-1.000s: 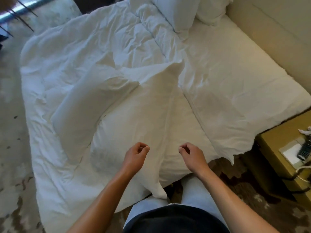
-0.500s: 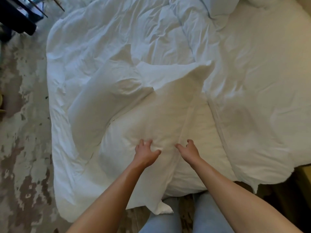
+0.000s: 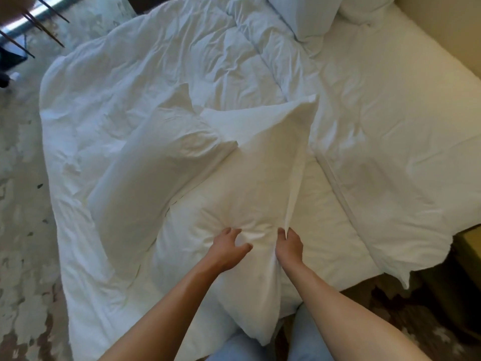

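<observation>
A white pillow (image 3: 260, 178) lies across the near edge of the bed, its right edge raised from the mattress. My left hand (image 3: 229, 247) grips a bunch of its fabric near the middle, fingers curled into the cloth. My right hand (image 3: 290, 246) pinches the pillow's right seam, which rises as a taut fold toward the far corner. A second white pillow (image 3: 156, 173) lies beside it on the left, leaning against it.
A crumpled white duvet (image 3: 169, 69) covers the left and far side of the bed, bare white sheet (image 3: 390, 126) on the right. Two more pillows (image 3: 307, 14) sit at the head. A yellowish nightstand (image 3: 468, 256) stands at the right, patterned carpet (image 3: 18, 204) on the left.
My hands went from hovering above the pillow to grasping it. The pillow's right edge has lifted off the bed.
</observation>
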Tool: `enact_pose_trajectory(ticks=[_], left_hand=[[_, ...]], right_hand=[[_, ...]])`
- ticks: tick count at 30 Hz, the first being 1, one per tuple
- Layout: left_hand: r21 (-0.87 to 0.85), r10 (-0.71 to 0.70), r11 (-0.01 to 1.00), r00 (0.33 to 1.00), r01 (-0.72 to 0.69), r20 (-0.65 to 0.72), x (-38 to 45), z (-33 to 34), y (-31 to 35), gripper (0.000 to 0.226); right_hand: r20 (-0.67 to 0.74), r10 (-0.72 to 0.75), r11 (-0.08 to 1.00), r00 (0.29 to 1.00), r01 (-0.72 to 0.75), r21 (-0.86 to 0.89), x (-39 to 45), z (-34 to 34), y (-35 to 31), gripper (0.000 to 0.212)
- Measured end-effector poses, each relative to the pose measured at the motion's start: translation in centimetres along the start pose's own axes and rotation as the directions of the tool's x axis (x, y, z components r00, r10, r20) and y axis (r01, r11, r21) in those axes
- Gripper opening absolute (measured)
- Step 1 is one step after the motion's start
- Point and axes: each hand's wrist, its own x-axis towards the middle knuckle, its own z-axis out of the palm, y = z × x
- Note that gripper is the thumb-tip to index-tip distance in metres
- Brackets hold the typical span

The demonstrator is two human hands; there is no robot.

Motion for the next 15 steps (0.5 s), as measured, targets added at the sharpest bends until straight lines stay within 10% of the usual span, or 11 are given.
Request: enact_pose_trajectory(ticks=[15], left_hand=[[-0.006,0.311,0.950,0.944,-0.314,-0.114,-5.3,-4.6,5.1,0.094]], right_hand=[[-0.144,-0.526,0.830,0.838,0.469,-0.302,-8.0,-10.6,-14.4,0.048]])
